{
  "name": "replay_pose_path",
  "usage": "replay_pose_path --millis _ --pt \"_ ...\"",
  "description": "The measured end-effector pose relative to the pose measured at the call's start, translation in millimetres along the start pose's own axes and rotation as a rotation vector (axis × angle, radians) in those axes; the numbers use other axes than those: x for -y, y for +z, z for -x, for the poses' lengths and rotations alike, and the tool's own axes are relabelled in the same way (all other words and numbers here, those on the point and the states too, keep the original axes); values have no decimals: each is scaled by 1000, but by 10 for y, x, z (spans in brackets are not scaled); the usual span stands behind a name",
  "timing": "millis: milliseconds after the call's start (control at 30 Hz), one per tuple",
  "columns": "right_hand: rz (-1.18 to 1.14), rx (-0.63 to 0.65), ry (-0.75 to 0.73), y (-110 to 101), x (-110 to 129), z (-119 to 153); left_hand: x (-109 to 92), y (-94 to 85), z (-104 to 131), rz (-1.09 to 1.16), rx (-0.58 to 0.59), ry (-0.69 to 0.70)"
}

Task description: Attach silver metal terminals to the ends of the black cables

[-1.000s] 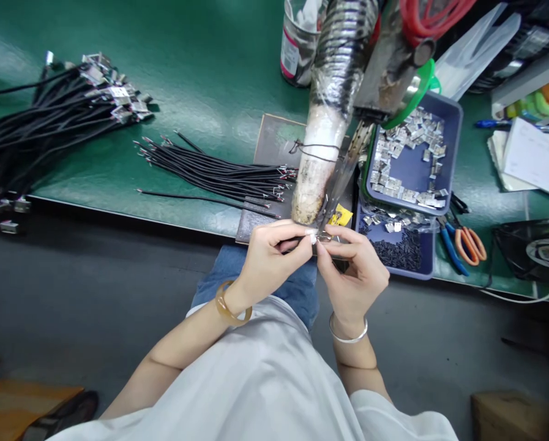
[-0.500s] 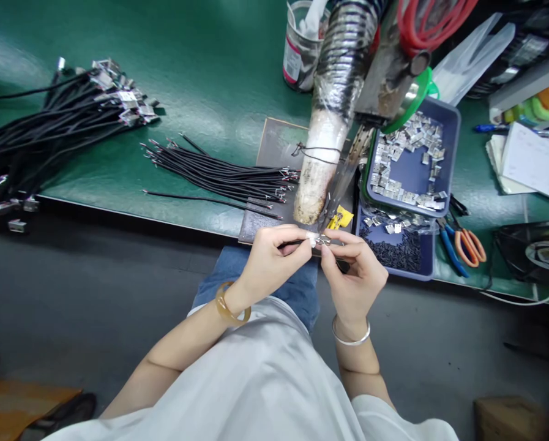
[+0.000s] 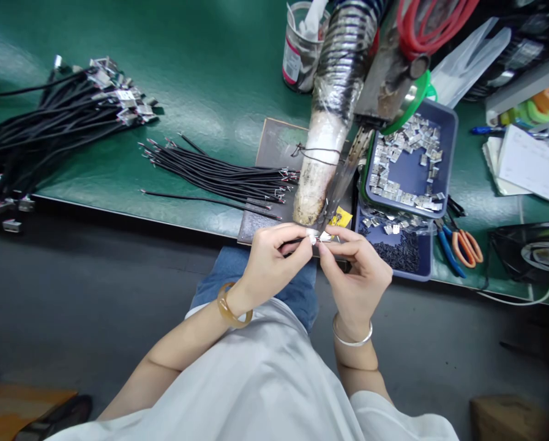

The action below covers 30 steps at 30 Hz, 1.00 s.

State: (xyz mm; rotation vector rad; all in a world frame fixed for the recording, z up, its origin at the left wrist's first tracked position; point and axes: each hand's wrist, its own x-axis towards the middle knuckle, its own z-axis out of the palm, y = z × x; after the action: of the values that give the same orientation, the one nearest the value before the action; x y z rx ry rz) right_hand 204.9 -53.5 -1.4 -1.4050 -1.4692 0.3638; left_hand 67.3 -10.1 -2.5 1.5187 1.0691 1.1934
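Observation:
My left hand [image 3: 278, 254] is closed in a pinch on a black cable, and something white covers a fingertip. Facing it, my right hand [image 3: 354, 269] pinches a small metal connector [image 3: 328, 237] between thumb and fingers, mostly hidden. The fingertips of both hands nearly meet at the front of a dark board [image 3: 274, 147]. Just above them ends a narrow metal rod [image 3: 345, 177], which slants down from a clamped holder [image 3: 379, 89]. Cut black cables [image 3: 228, 174] with stripped ends lie left of the hands, partly on the board.
A taped exhaust hose [image 3: 322, 153] hangs over the board. To the right stand a tray of metal connectors [image 3: 412, 159], a lower tray of small black parts [image 3: 400, 254], and pliers [image 3: 467, 248]. Finished-looking cables [image 3: 81, 110] heap at the left. A jar [image 3: 299, 58] stands behind.
The metal piece between the fingertips shows less now, and the right hand has turned slightly. Both hands keep their pinch in nearly the same place. The view has shifted a little.

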Motion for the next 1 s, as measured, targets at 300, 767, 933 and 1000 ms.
replay_pose_path --millis 300,767,933,1000 --pt "48 57 -77 -26 -50 39 43 9 21 -48 16 -51" --pt "108 -74 -133 23 -52 102 75 -31 149 57 58 -92" --pt "-204 78 167 -1 -83 93 70 -64 169 153 123 -118" --pt "-160 74 130 -6 -80 76 85 -62 172 152 117 -129"
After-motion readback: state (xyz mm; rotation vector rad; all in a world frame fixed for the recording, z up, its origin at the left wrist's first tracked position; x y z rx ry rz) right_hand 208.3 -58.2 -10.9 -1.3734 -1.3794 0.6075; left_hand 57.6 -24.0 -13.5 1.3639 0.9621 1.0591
